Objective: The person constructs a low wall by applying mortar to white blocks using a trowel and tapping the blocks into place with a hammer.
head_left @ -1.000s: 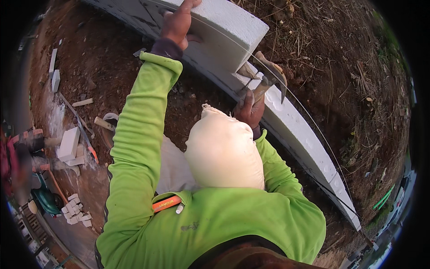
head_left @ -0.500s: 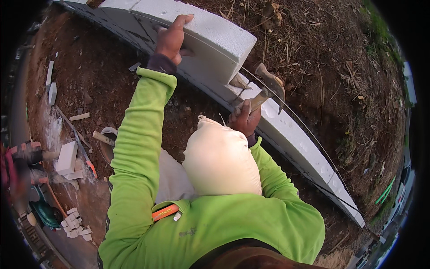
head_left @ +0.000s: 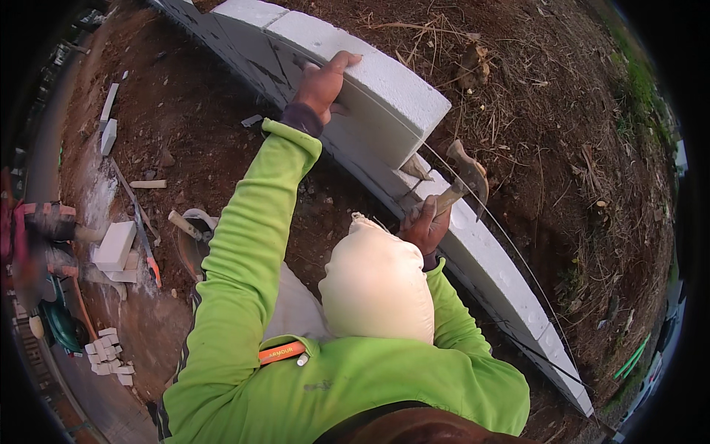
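A large white block stands on the curved white block wall. My left hand grips its upper edge, the thumb over the top and the other fingers partly hidden against the face. Closed round the wooden handle of a hammer, my right hand is just above the lower course, to the right of the block's end. The hammer head is curved and points away from me. Under the block's near corner sits a small wedge-shaped piece. A thin string runs along the wall.
Loose blocks, a saw and a bucket are on the soil at left. Farther left are a person, a green wheelbarrow and piled small blocks. A rounded cream cloth shape is before my chest.
The view has shifted, so the wall and both hands appear farther right and lower. My left hand stays on the block and my right hand keeps the hammer.
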Tool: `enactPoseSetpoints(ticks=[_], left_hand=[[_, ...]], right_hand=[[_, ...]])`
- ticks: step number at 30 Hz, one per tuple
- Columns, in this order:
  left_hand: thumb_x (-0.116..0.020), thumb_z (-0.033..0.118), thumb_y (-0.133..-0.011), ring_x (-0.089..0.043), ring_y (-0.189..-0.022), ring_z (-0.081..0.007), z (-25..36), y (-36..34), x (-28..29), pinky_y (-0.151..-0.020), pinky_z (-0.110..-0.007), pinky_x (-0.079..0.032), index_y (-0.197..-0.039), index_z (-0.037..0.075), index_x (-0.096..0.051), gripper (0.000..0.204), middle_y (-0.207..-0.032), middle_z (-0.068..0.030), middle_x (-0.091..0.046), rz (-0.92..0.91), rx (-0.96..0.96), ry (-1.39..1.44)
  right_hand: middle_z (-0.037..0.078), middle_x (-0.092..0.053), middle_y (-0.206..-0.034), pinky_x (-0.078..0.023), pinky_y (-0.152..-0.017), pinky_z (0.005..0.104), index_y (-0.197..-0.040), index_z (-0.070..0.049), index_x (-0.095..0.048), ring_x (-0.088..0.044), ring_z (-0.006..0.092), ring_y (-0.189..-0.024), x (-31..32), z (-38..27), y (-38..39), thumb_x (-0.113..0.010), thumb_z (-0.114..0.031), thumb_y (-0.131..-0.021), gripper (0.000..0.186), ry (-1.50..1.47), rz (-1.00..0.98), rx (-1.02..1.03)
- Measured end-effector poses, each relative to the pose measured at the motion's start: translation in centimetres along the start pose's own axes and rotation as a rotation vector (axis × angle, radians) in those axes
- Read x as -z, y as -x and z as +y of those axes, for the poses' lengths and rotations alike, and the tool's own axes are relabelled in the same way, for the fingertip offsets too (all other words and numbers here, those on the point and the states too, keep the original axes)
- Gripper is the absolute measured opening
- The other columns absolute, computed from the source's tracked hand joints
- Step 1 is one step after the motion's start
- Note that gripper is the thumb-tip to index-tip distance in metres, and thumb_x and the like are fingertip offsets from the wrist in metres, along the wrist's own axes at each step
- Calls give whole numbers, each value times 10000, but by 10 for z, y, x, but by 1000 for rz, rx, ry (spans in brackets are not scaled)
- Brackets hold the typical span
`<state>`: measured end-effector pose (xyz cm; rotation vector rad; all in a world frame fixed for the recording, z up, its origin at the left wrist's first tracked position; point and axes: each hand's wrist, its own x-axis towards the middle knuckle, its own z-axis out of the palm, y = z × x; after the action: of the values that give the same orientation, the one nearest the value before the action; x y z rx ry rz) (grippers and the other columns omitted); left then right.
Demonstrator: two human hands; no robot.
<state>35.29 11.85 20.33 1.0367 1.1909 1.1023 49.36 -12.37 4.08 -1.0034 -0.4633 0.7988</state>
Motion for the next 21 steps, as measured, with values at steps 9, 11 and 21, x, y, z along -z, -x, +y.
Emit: enactPoseSetpoints(ticks=[9,11,21], left_hand=[[-760,430,-833,-653,-1034,-350,11,10,2,-805,-588,-573,-1223,-39,-609,628,-1172,-200,-604,-68,53,-6],[-755,427,-839,-662,-1004,-343,11,3,7,-803,-573,-574,-1192,-23,-636,584,-1144,-186,-624,-114,82,-18],[-764,429,-833,-686,-916,-292,6,-5,12,-783,-535,-568,-1158,-7,-648,556,-1024,-140,-673,-123,66,-60]], right_hand=[[-10,-540,-734,-391,-533,266,-1194,-10,-547,-458,59,-597,-9,-12,3,-557,-208,-1062,238,230,-76,80],[-17,-533,-730,-379,-521,251,-1156,-31,-551,-449,46,-585,-17,-9,-3,-557,-217,-1065,207,508,-120,237],[-5,-572,-762,-418,-576,274,-1232,2,-545,-504,83,-648,0,-7,-10,-560,-197,-1054,267,520,-155,220]])
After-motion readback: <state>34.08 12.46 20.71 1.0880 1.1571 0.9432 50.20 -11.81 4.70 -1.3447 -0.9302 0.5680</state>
